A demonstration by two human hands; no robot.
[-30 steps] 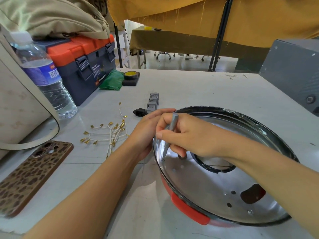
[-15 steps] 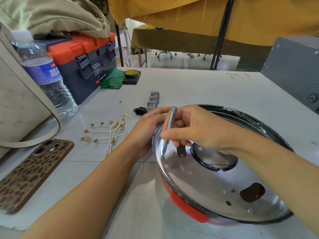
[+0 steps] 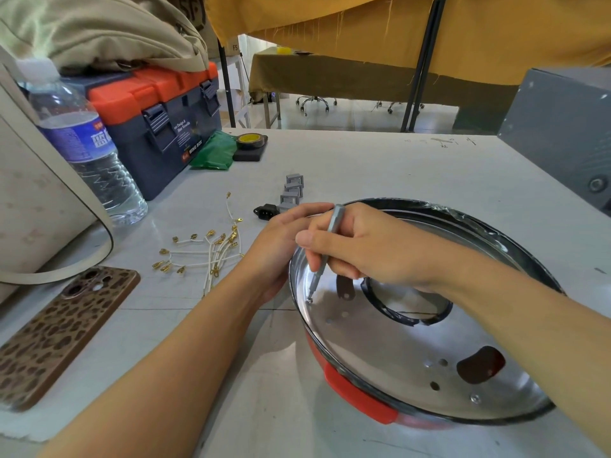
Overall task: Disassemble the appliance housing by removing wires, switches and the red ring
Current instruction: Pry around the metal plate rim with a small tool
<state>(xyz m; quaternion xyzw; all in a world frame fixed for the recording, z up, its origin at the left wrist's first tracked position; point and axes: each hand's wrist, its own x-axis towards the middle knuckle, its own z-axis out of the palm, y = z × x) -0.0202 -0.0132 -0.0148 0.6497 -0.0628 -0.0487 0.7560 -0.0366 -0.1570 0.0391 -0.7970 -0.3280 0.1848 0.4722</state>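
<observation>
Round shiny metal appliance housing [image 3: 380, 352] lies near table edge, red ring [image 3: 358, 396] still under its rim. White wires with brass terminals [image 3: 205, 252] and grey switches [image 3: 292, 191] already lie out on table. Right hand [image 3: 373, 246] pinches slim grey screwdriver [image 3: 325, 252], tip on a screw. Left hand [image 3: 281, 246] grips housing's rim, fingers curled over.

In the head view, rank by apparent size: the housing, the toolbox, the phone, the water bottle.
1. Housing, largest by far.
2. Toolbox, partly covered by the bag.
3. Phone and water bottle look about alike; the phone lies nearer the camera and the bottle is partly hidden, so I won't rank them.
</observation>
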